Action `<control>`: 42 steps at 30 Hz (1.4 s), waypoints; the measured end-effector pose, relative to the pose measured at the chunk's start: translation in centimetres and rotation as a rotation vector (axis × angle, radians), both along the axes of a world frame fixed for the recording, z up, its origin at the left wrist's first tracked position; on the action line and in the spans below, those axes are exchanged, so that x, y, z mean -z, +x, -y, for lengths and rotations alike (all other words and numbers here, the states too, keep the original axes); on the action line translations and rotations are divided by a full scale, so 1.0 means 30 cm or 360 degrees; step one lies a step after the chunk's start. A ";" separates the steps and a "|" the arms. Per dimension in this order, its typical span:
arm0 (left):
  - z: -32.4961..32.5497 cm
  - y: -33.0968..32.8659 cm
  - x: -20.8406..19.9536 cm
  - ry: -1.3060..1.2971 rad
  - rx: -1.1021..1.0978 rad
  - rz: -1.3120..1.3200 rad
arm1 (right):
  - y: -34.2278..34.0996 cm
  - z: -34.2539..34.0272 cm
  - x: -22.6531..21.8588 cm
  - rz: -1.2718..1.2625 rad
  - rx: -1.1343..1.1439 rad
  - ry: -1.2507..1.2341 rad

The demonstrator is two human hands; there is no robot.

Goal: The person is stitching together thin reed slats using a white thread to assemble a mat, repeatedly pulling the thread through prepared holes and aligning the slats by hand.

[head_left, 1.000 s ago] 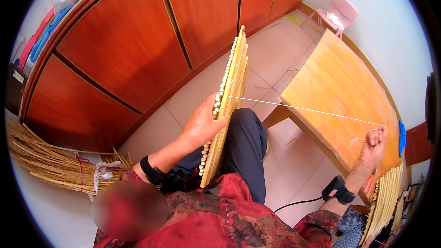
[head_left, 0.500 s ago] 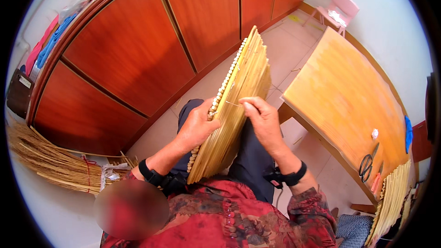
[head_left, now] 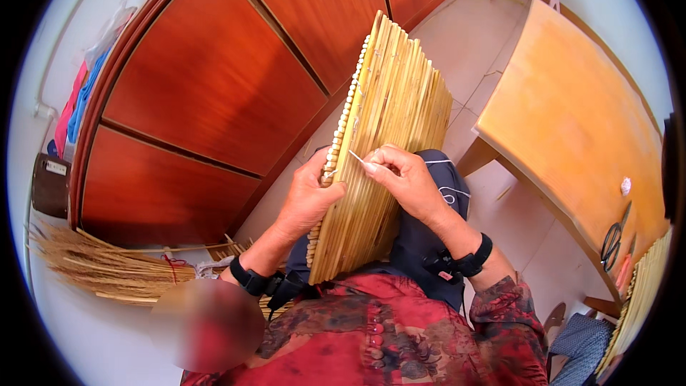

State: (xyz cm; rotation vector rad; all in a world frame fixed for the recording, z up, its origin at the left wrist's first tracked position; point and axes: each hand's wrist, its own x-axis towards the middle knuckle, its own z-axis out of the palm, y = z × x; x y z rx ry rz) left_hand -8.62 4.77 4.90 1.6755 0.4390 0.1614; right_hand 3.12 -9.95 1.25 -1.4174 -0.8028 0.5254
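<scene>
With your left grip (head_left: 311,190) clamped on the stalk panel (head_left: 389,100), gently steer the needle or thread (head_left: 357,157) your right grip (head_left: 404,180) pinches.

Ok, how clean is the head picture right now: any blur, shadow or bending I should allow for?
Head view: left hand, right hand and stalk mat look fairly sharp; head view: a soft shadow darkens the cabinet; head view: the table's far edge bows, and the corners are black; head view: a round patch at lower left is heavily blurred.
</scene>
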 end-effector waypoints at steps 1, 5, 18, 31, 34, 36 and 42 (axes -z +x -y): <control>0.003 0.010 0.002 -0.0021 -0.0012 0.0017 | -0.002 0.002 0.000 -0.0086 -0.0032 0.0090; -0.007 0.043 0.014 0.0284 0.0025 -0.0061 | 0.004 -0.022 -0.033 -0.0188 0.0131 0.0553; -0.024 0.164 0.052 0.0689 0.0144 -0.0383 | -0.079 -0.108 -0.011 -0.0951 0.0240 0.0483; -0.012 0.159 0.047 0.0798 0.0145 -0.0352 | -0.121 -0.091 -0.071 -0.0878 0.0460 0.0435; -0.006 0.136 0.069 0.0494 0.0120 -0.0312 | -0.136 -0.074 -0.091 -0.0886 0.0478 0.0384; -0.007 0.136 0.084 0.0466 0.0128 -0.0292 | -0.125 -0.055 -0.109 -0.0828 0.0477 0.0382; -0.010 0.140 0.110 0.0296 0.0108 -0.0293 | -0.039 0.007 -0.066 -0.0534 0.0402 0.0227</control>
